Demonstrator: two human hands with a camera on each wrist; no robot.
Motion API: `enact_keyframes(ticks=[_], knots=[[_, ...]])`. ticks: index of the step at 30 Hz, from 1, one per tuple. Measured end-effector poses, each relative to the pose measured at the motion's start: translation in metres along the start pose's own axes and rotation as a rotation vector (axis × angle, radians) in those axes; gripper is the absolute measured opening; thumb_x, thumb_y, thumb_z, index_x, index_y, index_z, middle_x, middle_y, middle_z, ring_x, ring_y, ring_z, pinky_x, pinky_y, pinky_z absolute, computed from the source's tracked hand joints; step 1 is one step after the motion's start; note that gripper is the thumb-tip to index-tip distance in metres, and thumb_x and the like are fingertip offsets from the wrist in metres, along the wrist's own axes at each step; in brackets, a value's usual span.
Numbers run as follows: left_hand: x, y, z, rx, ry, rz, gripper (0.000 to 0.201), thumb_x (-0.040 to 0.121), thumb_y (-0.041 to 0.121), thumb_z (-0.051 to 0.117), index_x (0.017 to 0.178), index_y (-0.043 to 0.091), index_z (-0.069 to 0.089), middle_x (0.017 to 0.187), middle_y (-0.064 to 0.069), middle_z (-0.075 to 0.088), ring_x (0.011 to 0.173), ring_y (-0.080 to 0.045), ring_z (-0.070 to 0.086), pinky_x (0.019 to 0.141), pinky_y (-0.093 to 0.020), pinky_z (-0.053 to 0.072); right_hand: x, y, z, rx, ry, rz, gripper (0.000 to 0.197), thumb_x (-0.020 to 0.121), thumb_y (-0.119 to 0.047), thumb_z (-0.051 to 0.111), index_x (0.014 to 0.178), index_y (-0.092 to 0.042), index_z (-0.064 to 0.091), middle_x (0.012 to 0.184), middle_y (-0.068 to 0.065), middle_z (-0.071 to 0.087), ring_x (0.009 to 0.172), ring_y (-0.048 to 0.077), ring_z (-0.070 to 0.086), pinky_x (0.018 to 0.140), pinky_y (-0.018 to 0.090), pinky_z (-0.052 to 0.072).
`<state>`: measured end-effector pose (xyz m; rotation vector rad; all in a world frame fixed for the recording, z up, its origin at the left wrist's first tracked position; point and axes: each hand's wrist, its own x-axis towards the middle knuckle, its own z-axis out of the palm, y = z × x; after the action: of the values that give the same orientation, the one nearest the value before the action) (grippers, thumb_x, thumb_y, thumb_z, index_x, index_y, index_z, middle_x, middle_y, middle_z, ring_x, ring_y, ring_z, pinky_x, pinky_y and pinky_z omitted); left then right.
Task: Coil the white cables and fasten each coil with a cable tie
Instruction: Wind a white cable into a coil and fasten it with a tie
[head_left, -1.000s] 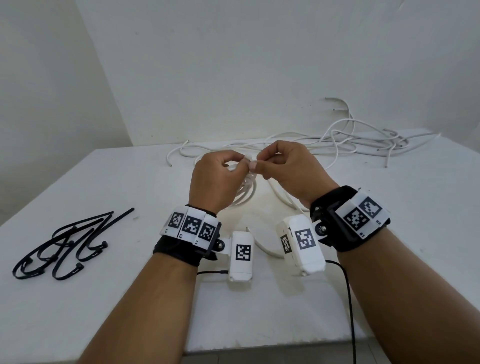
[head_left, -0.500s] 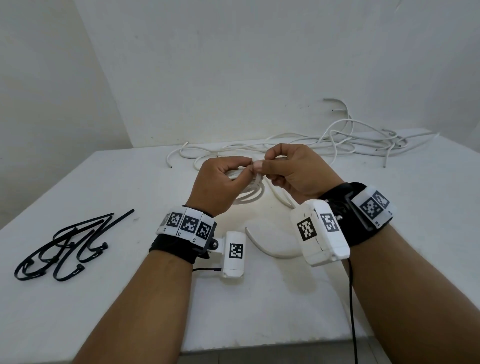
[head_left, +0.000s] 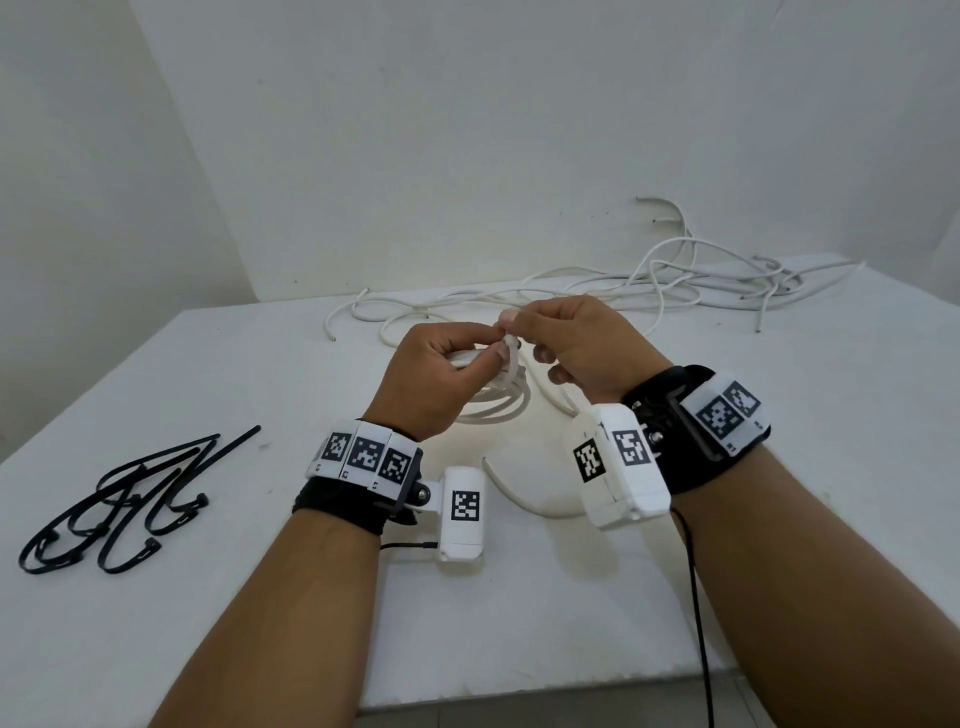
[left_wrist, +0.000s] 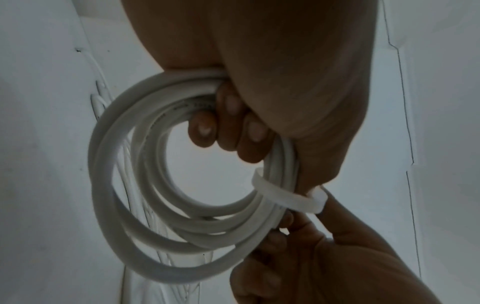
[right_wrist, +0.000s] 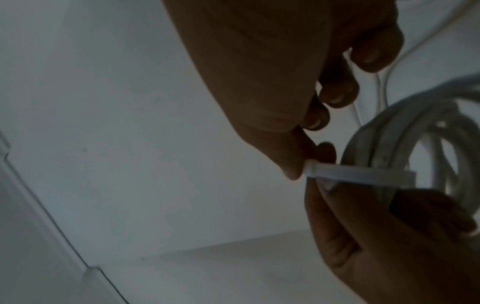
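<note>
Both hands are lifting slightly higher than before; the left hand (left_wrist: 259, 92) is gripping the coil (left_wrist: 124, 185), the right hand (right_wrist: 272, 82) pinching the white tie (right_wrist: 350, 174) looped around it.

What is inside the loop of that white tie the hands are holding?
The white tie loops around the coil's strands; the left hand's palm covers where the loop closes.

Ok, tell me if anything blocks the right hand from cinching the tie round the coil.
Nothing visible does. The right hand already pinches the white tie, which loops loosely round the coil that the left hand grips. The left thumb sits right beside the tie's head.
</note>
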<state>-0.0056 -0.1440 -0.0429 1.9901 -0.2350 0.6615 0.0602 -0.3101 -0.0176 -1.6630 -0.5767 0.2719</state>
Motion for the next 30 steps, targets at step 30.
enact_keyframes(ticks=[30], knots=[[-0.003, 0.004, 0.019, -0.520, -0.186, -0.298, 0.015, 0.074, 0.027, 0.075, 0.071, 0.023, 0.061, 0.046, 0.007, 0.040, 0.037, -0.010, 0.030, 0.041, -0.021, 0.033, 0.003, 0.004, 0.007, 0.072, 0.249, -0.035, 0.027, 0.096, -0.027, 0.062, 0.077, -0.008, 0.068, 0.072, 0.011, 0.059, 0.054, 0.009, 0.059, 0.050, 0.022, 0.036]])
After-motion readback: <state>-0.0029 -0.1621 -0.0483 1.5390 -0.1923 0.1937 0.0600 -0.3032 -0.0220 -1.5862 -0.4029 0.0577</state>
